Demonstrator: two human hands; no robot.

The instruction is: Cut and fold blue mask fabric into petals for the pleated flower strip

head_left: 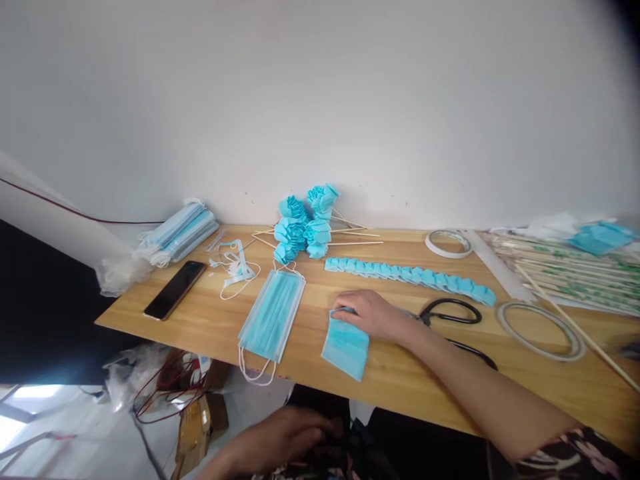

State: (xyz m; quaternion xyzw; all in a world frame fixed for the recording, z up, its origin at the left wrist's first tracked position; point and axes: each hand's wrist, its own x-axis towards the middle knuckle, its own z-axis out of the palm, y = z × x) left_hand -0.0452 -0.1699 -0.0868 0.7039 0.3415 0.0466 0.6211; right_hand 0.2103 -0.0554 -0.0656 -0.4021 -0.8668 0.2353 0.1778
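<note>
My right hand (pixel 367 313) rests on the table with its fingers closed over the top edge of a cut blue piece of mask fabric (pixel 347 350). Below the table's front edge, over my lap, is my left hand (pixel 287 437); it is dim and blurred, so its grip is unclear. A whole blue face mask (pixel 274 313) with white ear loops lies left of the fabric piece. Behind my right hand stretches a row of folded blue fabric pieces (pixel 410 273). Black-handled scissors (pixel 453 313) lie partly hidden under my right forearm.
Blue fabric flowers on sticks (pixel 300 230) lie by the wall. At left are a stack of masks (pixel 177 233), a phone (pixel 175 290) and cut scraps (pixel 237 267). Tape rolls (pixel 449 244) and a bundle of wooden sticks (pixel 570 270) are at right.
</note>
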